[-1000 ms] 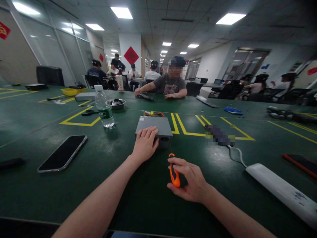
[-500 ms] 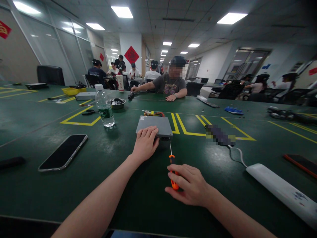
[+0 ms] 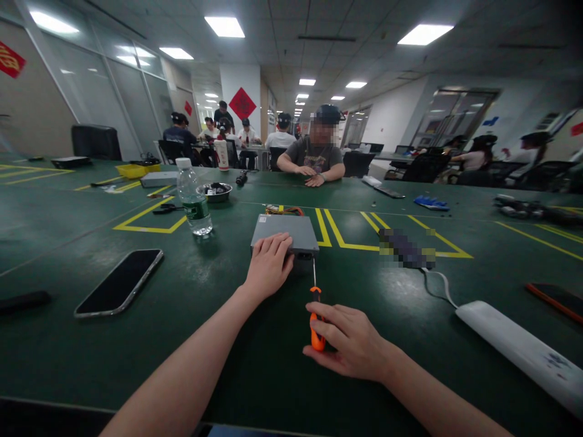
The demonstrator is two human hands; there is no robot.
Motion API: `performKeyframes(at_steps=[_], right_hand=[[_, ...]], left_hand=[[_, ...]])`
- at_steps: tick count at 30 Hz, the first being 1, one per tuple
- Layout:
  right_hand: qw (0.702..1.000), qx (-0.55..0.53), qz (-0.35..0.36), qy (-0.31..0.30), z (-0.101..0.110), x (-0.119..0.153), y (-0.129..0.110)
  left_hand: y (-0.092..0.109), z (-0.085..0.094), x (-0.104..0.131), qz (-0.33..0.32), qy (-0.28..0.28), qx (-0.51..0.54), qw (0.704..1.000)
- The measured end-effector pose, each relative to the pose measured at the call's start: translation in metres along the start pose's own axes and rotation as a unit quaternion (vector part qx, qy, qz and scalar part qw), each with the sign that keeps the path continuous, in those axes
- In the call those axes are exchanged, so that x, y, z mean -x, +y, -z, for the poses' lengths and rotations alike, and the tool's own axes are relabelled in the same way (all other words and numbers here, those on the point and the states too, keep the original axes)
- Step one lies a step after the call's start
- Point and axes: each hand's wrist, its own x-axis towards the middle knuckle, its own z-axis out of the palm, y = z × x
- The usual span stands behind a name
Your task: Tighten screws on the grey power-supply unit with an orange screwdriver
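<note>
A grey metal computer power supply (image 3: 291, 229) lies on the green table in front of me, with coloured cables (image 3: 285, 210) behind it. My left hand (image 3: 268, 261) grips its front left part, fingers over the top and thumb at the front face. Between the fingers and thumb of my right hand (image 3: 348, 340) is an orange and black screwdriver (image 3: 317, 325). Its thin shaft points away from me, and the tip meets the lower right corner of the power supply's front. The exact spot under the tip is too small to make out.
A water bottle (image 3: 195, 200) stands left of the power supply, near a metal bowl (image 3: 216, 192). A phone (image 3: 121, 283) lies at my left. On the right are a white power strip (image 3: 519, 349) and a blurred-out dark object (image 3: 405, 247). A person (image 3: 312, 152) sits opposite.
The screwdriver's handle has turned slightly in my right hand, its end swinging a little left. Across the table, the person has drawn one arm back from a small dark object.
</note>
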Motion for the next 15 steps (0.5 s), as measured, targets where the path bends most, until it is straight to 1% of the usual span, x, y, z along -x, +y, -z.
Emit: performKeyframes(at_steps=[3, 6, 12, 15], right_hand=[[0.999, -0.001, -0.006, -0.033, 0.0028, -0.0036, -0.0013], [0.998, 0.017, 0.009, -0.055, 0.0044, -0.0062, -0.0017], [1.0, 0.006, 0.004, -0.006, -0.0002, -0.0003, 0.0007], [1.0, 0.005, -0.016, -0.018, 0.0008, 0.0012, -0.0001]], left_hand=[[-0.0009, 0.0, 0.0003, 0.0, 0.002, 0.001, 1.0], [-0.0018, -0.0006, 0.0003, -0.003, 0.006, 0.001, 1.0], [-0.0033, -0.0019, -0.0005, -0.009, 0.002, 0.006, 1.0], [-0.0039, -0.0017, -0.0006, -0.01, 0.0, 0.009, 1.0]])
